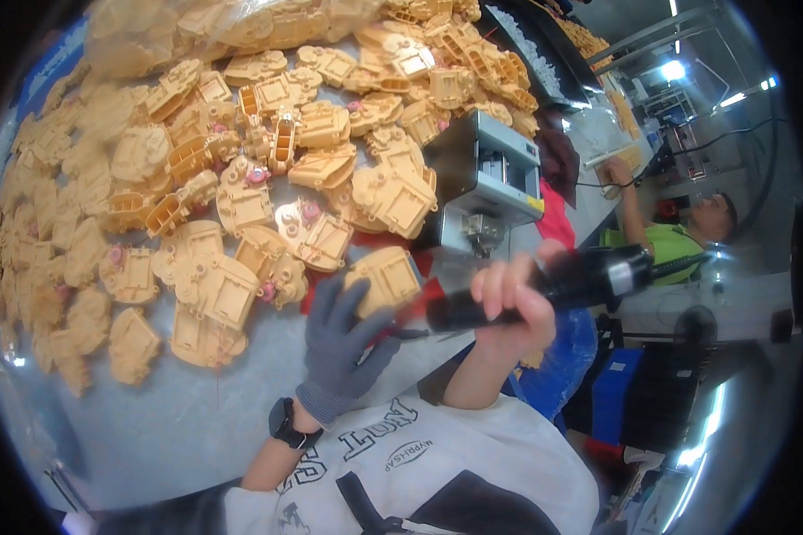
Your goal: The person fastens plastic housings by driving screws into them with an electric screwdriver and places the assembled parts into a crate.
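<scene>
From the head view, the gloved left hand (343, 343) was closed on a tan plastic housing (385, 281) near the table's (169, 419) front edge. The bare right hand (509, 308) was wrapped tight around a black electric screwdriver (544, 287), its tip seemingly at the housing. A heap of housings (241, 160) covered the table's far side beside a grey feeder box (486, 183).

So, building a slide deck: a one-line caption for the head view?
Gloved left hand grips a tan plastic housing while bare right hand holds a black electric screwdriver.

Shiny grey worktable (178, 419), heaped with tan moulded plastic housings (241, 178), plus a small grey, seemingly metal, machine (486, 183).
</scene>
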### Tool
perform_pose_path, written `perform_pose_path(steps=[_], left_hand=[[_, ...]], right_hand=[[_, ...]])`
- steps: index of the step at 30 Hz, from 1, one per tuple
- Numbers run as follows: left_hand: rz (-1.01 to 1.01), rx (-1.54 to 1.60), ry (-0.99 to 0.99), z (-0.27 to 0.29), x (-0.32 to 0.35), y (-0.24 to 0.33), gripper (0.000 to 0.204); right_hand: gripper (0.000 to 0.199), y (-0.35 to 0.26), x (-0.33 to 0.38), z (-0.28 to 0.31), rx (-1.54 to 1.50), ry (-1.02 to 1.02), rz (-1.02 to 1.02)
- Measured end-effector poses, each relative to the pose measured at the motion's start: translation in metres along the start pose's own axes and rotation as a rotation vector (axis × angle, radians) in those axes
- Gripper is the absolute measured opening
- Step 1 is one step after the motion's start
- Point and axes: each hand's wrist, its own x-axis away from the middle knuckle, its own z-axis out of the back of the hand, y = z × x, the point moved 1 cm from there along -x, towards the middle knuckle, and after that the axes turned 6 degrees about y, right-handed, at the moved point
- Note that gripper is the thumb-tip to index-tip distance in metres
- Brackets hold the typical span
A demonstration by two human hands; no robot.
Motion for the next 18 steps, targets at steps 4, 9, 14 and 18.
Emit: perform_pose_path(steps=[4,9,14,18], left_hand=[[-0.010,0.021,0.048,0.001,0.002,-0.005,0.042],[0.016,0.000,0.048,0.001,0.004,-0.008,0.041],[0.033,0.013,0.050,0.001,0.007,-0.007,0.035],[0.049,0.029,0.096,0.002,0.009,-0.011,0.025]], right_hand=[[0.042,-0.004,-0.004,0.002,0.200,0.035,0.152],[0.047,0.006,-0.003,0.010,0.283,0.064,0.139],[0.040,0.010,0.003,0.002,0.230,-0.006,0.102],[0.045,0.006,0.009,-0.005,-0.042,-0.131,0.000]])
